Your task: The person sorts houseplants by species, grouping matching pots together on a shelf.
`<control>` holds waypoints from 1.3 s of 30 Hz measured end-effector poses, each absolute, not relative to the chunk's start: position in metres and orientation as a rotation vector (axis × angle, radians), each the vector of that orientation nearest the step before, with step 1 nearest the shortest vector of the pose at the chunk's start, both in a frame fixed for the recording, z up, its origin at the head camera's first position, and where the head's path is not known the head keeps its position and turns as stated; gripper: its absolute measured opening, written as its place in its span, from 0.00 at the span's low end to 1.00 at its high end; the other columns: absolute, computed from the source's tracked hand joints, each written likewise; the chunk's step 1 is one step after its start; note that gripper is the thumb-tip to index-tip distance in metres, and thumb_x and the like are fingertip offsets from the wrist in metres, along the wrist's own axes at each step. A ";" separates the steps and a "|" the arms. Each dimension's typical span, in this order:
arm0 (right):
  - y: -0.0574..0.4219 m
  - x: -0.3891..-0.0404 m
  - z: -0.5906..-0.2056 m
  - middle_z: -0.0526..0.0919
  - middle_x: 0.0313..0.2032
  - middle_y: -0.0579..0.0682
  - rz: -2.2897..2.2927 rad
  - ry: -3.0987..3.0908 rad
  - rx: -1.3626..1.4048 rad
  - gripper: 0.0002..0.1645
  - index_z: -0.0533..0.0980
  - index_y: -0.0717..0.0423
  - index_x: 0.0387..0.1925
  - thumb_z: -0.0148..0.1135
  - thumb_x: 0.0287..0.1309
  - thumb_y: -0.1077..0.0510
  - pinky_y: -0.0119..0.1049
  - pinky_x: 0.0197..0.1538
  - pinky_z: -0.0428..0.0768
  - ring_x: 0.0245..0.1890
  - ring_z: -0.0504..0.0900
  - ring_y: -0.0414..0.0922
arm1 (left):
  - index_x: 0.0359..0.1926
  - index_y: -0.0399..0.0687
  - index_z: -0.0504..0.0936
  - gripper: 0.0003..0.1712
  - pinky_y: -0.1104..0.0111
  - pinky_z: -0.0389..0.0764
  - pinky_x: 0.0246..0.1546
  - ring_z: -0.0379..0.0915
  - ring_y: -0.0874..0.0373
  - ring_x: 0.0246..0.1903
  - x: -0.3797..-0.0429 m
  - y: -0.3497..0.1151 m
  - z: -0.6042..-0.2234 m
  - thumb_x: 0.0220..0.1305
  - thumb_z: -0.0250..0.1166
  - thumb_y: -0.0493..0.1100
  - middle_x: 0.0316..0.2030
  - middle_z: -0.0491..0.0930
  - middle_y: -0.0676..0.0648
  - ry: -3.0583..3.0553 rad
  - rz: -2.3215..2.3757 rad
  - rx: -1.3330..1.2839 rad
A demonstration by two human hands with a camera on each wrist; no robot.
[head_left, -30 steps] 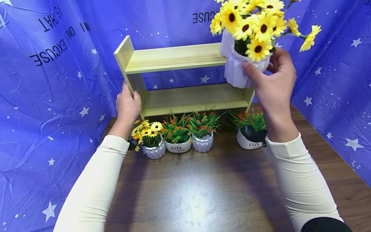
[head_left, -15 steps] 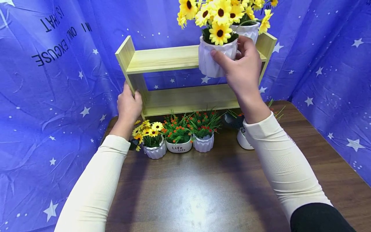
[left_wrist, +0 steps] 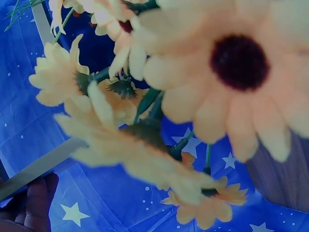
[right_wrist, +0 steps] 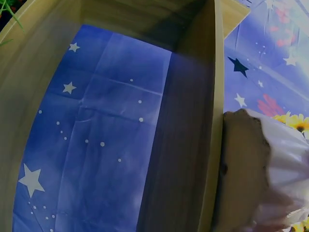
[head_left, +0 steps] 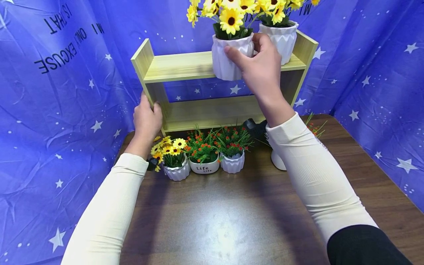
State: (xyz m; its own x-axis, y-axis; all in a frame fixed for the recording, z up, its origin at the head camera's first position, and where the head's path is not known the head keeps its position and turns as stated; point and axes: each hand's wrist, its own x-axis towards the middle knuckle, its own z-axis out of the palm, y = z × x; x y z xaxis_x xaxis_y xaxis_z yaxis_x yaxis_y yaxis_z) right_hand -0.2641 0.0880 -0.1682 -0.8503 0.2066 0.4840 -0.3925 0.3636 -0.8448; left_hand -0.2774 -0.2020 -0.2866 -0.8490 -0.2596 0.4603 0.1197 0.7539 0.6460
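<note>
My right hand (head_left: 261, 68) grips a white fluted flowerpot (head_left: 228, 60) of yellow daisies, thumb on its front, at the front edge of the upper shelf (head_left: 182, 66). In the right wrist view the pot's base (right_wrist: 244, 169) shows right beside the shelf board's edge (right_wrist: 215, 121). A second white pot (head_left: 283, 40) of yellow daisies stands on that shelf at the right, partly behind my hand. My left hand (head_left: 147, 117) holds the left side panel (head_left: 145, 68) of the wooden rack. In the left wrist view, its fingers (left_wrist: 38, 200) show at the panel's edge, with large daisies (left_wrist: 241, 63) in front.
Along the rack's foot stand a daisy pot (head_left: 177, 171), a white "Life" pot (head_left: 204, 167) and a fluted pot (head_left: 233, 163) with red-flowered greenery. Another white pot (head_left: 277, 160) is mostly hidden by my right forearm. A blue starred curtain (head_left: 82, 129) surrounds the wooden table (head_left: 185, 213).
My right hand has carried the daisy pot left from the rack's right end, uncovering the second daisy pot there. The left hand has stayed on the side panel.
</note>
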 end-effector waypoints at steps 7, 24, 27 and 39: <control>0.080 -0.280 -0.164 0.80 0.52 0.47 1.361 -2.274 0.100 0.42 0.72 0.52 0.60 0.72 0.49 0.34 0.29 0.49 0.70 0.49 0.74 0.39 | 0.71 0.51 0.64 0.27 0.42 0.73 0.49 0.76 0.33 0.53 -0.276 -0.202 -0.287 0.73 0.51 0.43 0.53 0.79 0.32 -2.412 -0.943 0.114; 0.072 -0.308 -0.163 0.77 0.56 0.50 1.309 -2.340 0.151 0.47 0.64 0.53 0.66 0.67 0.54 0.32 0.30 0.51 0.70 0.51 0.74 0.41 | 0.71 0.50 0.63 0.27 0.42 0.72 0.51 0.75 0.33 0.55 -0.276 -0.201 -0.285 0.73 0.50 0.43 0.55 0.79 0.32 -2.439 -0.950 0.118; 0.074 -0.299 -0.168 0.73 0.61 0.47 1.407 -2.283 0.177 0.45 0.63 0.51 0.68 0.68 0.56 0.36 0.30 0.54 0.70 0.55 0.72 0.42 | 0.71 0.50 0.63 0.27 0.42 0.72 0.51 0.75 0.34 0.55 -0.277 -0.202 -0.285 0.73 0.50 0.43 0.55 0.78 0.32 -2.437 -0.953 0.114; 0.067 -0.229 -0.246 0.80 0.52 0.51 1.700 -1.826 0.441 0.28 0.74 0.62 0.55 0.72 0.55 0.58 0.36 0.49 0.77 0.51 0.78 0.43 | 0.69 0.50 0.64 0.26 0.42 0.72 0.50 0.75 0.33 0.54 -0.277 -0.202 -0.287 0.73 0.51 0.44 0.53 0.79 0.32 -2.425 -0.944 0.112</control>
State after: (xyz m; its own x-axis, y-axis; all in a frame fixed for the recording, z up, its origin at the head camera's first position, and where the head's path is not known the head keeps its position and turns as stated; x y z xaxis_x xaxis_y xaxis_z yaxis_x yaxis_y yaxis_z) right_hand -0.2293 0.0670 -0.2456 -0.7656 0.1551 0.6243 -0.6117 0.1248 -0.7812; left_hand -0.2769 -0.2023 -0.2867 -0.8557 -0.2598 0.4475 0.1113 0.7521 0.6496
